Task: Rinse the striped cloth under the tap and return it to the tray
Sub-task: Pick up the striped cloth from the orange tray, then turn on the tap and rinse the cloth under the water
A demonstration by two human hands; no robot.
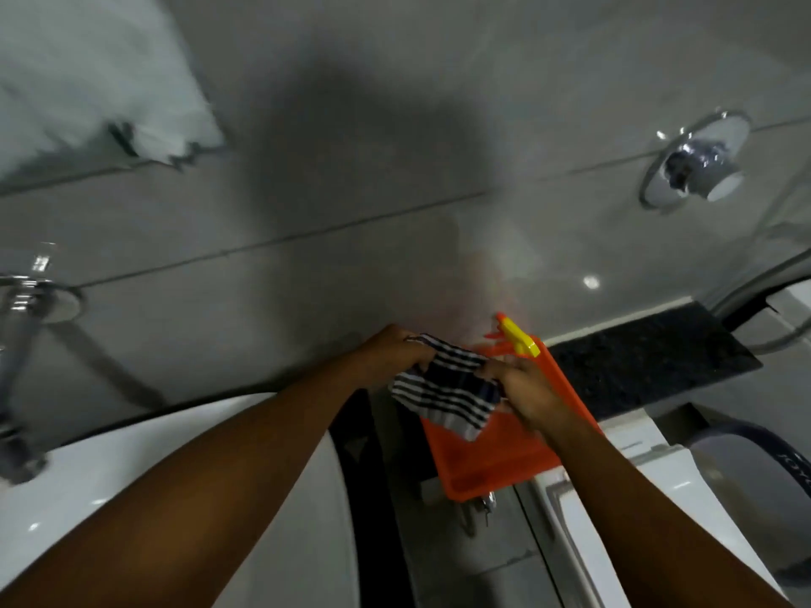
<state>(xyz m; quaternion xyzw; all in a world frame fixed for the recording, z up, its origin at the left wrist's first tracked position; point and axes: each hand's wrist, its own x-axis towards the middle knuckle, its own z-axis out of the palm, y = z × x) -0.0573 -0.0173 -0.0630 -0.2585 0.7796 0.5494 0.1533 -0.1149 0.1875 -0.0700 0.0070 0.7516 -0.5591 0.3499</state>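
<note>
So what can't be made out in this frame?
Head view only:
- Cloth: wet or dry unclear; blur.
- Tray floor: partly hidden by the cloth and right hand.
- Spray bottle: only its top shows; the right hand hides its body.
- Tap: blurred, cut by the left edge; no water visible.
- Left hand: fingertips buried in the cloth.

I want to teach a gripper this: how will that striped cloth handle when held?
Probably floppy: the striped cloth sags between the left hand and right hand. Likely light, since pinches hold it. Any wetness can't be judged.
</note>
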